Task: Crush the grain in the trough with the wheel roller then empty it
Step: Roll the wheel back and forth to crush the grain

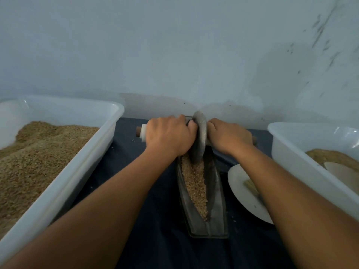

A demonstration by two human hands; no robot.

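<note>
A grey metal trough (218, 216) lies lengthwise on the dark cloth in front of me, with tan grain (195, 183) along its channel. The metal wheel roller (199, 136) stands upright at the far end of the trough, its lower edge in the grain. My left hand (168, 134) grips the axle handle on the wheel's left side; the wrapped handle end (141, 132) sticks out past it. My right hand (228, 135) grips the handle on the right side, which it mostly hides.
A large white tub (64, 187) full of grain stands at the left. Another white tub (291, 160) with grain and a scoop stands at the right. A white plate (243, 199) with a small brush lies under my right forearm. A pale wall rises just behind.
</note>
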